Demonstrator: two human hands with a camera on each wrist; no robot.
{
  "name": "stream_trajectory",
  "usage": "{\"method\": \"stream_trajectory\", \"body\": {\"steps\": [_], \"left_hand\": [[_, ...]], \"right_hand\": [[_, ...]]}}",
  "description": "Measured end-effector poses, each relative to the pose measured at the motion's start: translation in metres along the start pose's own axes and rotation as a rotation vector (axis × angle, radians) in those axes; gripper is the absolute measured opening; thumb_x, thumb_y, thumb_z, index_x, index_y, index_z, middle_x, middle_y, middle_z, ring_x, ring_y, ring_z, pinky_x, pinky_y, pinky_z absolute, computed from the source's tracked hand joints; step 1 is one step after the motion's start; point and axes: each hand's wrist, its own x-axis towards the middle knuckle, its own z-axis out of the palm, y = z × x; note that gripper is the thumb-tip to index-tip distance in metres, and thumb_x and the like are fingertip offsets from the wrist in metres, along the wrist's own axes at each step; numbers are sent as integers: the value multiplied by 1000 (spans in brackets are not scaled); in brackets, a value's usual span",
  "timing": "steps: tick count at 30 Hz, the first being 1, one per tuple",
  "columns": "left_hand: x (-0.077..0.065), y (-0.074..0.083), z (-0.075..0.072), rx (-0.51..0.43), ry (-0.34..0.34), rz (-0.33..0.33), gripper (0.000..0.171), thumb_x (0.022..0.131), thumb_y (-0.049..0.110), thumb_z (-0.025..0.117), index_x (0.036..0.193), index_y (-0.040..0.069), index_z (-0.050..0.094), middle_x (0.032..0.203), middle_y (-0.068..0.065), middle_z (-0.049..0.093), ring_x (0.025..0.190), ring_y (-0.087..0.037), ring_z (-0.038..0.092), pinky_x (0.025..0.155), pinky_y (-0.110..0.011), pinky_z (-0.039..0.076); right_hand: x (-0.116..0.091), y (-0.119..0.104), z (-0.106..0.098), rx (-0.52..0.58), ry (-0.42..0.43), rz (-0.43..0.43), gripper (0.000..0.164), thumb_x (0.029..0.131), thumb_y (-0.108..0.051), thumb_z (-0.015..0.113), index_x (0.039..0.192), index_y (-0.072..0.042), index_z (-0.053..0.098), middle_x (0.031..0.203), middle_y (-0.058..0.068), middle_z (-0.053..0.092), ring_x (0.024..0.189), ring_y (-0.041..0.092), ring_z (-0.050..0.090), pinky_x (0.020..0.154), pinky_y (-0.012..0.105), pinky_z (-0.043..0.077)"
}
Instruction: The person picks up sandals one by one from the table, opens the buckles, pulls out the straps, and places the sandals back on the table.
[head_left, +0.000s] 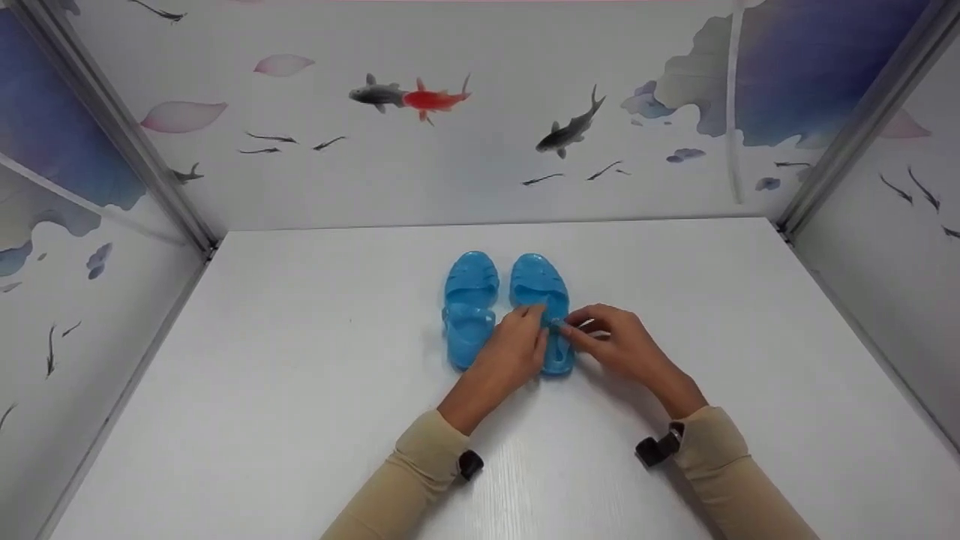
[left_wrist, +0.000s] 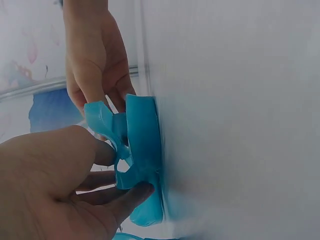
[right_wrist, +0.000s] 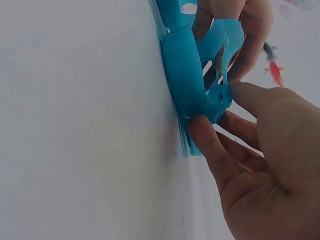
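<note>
Two light blue jelly sandals stand side by side on the white table, toes pointing away from me. The left sandal (head_left: pixel 471 281) has its strap lying across the heel part. At the right sandal (head_left: pixel 536 277), both hands work on its ankle strap (right_wrist: pixel 227 37). My left hand (head_left: pixel 514 345) comes over the heel from the left and grips the strap, hiding part of it. From the right, my right hand (head_left: pixel 619 341) pinches the strap at the sandal's outer side between thumb and fingers. In the right wrist view, a right fingertip also touches the sandal's side.
The white table (head_left: pixel 300 390) runs under both forearms. Panels printed with fish and petals (head_left: pixel 480 165) enclose it at the back and both sides, with metal posts (head_left: pixel 847 127) at the corners. Each sleeved wrist carries a small black camera (head_left: pixel 656 450).
</note>
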Motion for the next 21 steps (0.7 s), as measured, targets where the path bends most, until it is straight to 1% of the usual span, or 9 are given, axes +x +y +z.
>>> {"method": "stream_trajectory", "body": {"steps": [4, 9, 14, 17, 19, 21], "left_hand": [[-4, -2, -3, -44, 0, -1, 52, 114, 28, 58, 161, 8, 47, 160, -12, 58, 149, -27, 57, 116, -41, 54], [-7, -5, -6, -93, 13, 5, 53, 111, 27, 64, 160, 11, 50, 161, -11, 58, 151, -29, 55, 118, -44, 52], [-12, -8, -10, -129, -10, 14, 53, 110, 27, 67, 159, 13, 52, 162, -10, 58, 153, -29, 54, 119, -45, 52], [-14, -11, -12, -156, -22, 33, 53, 109, 28, 67, 158, 13, 53, 160, -10, 59, 151, -28, 55, 118, -44, 53], [-15, -13, -13, -178, -17, 60, 52, 108, 27, 69, 155, 10, 55, 152, -11, 65, 141, -27, 64, 113, -41, 57], [-16, -15, -15, -200, -17, 78, 50, 108, 26, 70, 153, 9, 57, 142, -10, 70, 126, -23, 70, 105, -35, 62]], "right_hand": [[-4, 0, 1, -7, 0, 9, 41, 105, -41, 72, 132, -10, 73, 128, 11, 76, 117, 30, 76, 103, 50, 63], [-9, 2, 1, 5, -6, -2, 43, 105, -41, 73, 135, -10, 72, 132, 12, 76, 119, 31, 76, 105, 52, 62], [-16, 4, 1, 18, -26, -1, 44, 105, -41, 73, 136, -11, 72, 134, 11, 75, 123, 32, 75, 107, 54, 60], [-20, 2, 0, 20, -32, 8, 43, 104, -41, 74, 135, -12, 73, 133, 9, 76, 123, 30, 75, 106, 53, 61], [-23, 0, 0, 31, -36, 18, 42, 104, -41, 74, 134, -13, 73, 132, 7, 76, 121, 28, 76, 105, 51, 62], [-27, -2, -1, 37, -42, 26, 41, 103, -42, 75, 134, -14, 74, 131, 6, 77, 119, 26, 76, 103, 48, 63]]}}
